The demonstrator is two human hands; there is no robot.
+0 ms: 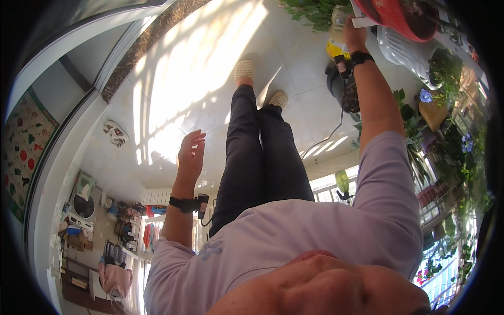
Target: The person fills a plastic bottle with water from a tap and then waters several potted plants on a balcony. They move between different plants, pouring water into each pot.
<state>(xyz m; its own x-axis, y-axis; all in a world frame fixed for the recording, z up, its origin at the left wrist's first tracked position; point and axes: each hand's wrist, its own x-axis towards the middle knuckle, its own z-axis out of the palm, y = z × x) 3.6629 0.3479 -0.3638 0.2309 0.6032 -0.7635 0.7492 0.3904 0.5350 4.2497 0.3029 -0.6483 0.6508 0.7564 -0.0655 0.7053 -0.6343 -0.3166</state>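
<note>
My left hand (191, 151) hangs over the tiled floor, fingers slightly bent and apart, with nothing in it. My right hand (355, 34) reaches out to the upper right. Its fingertips are partly hidden at the corner of a white frame (364, 21) under a red flowerpot (393, 17). Just left of this hand, overlapping it in view, is a clear plastic bottle with a yellow label (337, 45); whether the hand touches it I cannot tell. A dark rounded container (335, 82) stands below the bottle. Each wrist wears a black strap with a small device.
A white ribbed planter (405, 51) and leafy plants (409, 114) line the right side. A cable (328, 136) runs along the floor near my feet. A pair of shoes (115, 134) lies at left, near a sliding door frame (59, 130). A washing machine (82, 208) is further back.
</note>
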